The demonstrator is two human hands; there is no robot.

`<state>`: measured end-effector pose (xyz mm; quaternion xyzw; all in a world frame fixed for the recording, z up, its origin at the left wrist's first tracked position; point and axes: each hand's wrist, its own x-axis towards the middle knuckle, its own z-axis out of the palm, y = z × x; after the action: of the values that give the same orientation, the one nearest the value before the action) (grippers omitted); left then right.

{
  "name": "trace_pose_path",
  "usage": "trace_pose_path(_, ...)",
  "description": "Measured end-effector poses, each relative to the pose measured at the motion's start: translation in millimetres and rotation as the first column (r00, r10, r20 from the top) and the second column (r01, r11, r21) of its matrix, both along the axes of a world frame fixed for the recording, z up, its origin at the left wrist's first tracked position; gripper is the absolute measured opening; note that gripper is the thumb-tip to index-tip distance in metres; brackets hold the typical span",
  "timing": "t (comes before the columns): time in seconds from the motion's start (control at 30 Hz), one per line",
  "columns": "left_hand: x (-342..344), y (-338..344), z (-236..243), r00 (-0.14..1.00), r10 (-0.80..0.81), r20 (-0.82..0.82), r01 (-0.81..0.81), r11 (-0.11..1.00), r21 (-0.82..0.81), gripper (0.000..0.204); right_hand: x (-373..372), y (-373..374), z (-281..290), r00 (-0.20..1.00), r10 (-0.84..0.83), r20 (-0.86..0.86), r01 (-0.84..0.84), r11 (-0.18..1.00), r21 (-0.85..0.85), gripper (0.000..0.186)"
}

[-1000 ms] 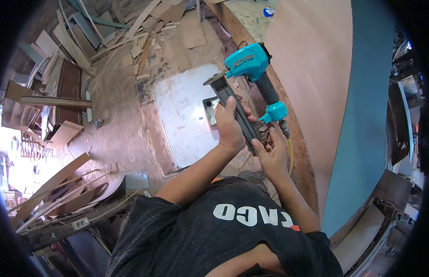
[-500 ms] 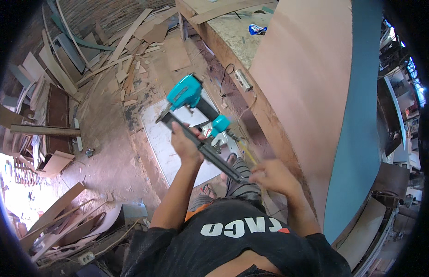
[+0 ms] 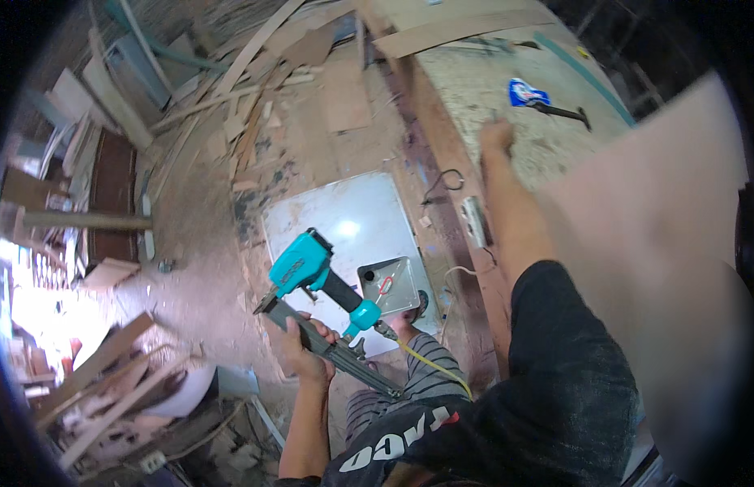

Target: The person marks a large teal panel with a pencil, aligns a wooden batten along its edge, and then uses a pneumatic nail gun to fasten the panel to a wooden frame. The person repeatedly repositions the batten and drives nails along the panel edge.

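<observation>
The right hand (image 3: 497,136) is now reaching onto the table (image 3: 454,77); 0.5 s ago it was moving beside the lower end of the teal nail gun (image 3: 300,264). The gun is staying in the left hand (image 3: 302,355), whose fingers are wrapping its dark magazine, low in front of the person and above the floor. The grey tray (image 3: 405,296), earlier mostly covered by the gun, is now showing on the white board (image 3: 312,213), and a dark-handled tool (image 3: 562,112) is coming into view beside the blue packet (image 3: 523,92). White lettering is marking the black shirt (image 3: 571,341); darker lettering is running along the gun's body, and white print is appearing on the packet. The right fingers are blurring at their tips, so whether they are holding anything is remaining impossible to tell. The gun's magazine is partly hiding the left fingers.
</observation>
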<state>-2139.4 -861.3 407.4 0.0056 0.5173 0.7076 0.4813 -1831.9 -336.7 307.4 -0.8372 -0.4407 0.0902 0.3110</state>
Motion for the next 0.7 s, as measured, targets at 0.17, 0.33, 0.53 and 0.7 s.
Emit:
trace_pose_path(0.17,-2.4,19.8,-19.2,0.987,-0.007,0.158,-0.011,0.994,0.113,0.059,109.2,103.6,-46.7,0.767,0.281,0.577,-0.028,0.913,-0.407,0.053)
trace_pose_path(0.33,-4.7,73.1,-5.3,0.983,-0.125,0.133,0.099,0.978,0.184,0.085,107.8,112.1,-25.3,0.776,0.391,0.494,-0.108,0.856,-0.506,0.042)
trace_pose_path(0.53,-27.7,109.1,-7.9,0.949,-0.265,0.170,0.241,0.959,0.149,0.103,90.0,83.4,13.5,0.945,0.128,0.303,-0.038,0.958,-0.284,0.054)
trace_pose_path(0.7,-46.2,144.8,11.7,0.927,-0.336,0.165,0.325,0.941,0.091,0.103,-89.6,-87.5,121.1,0.693,0.528,-0.491,-0.375,0.845,0.381,0.019)
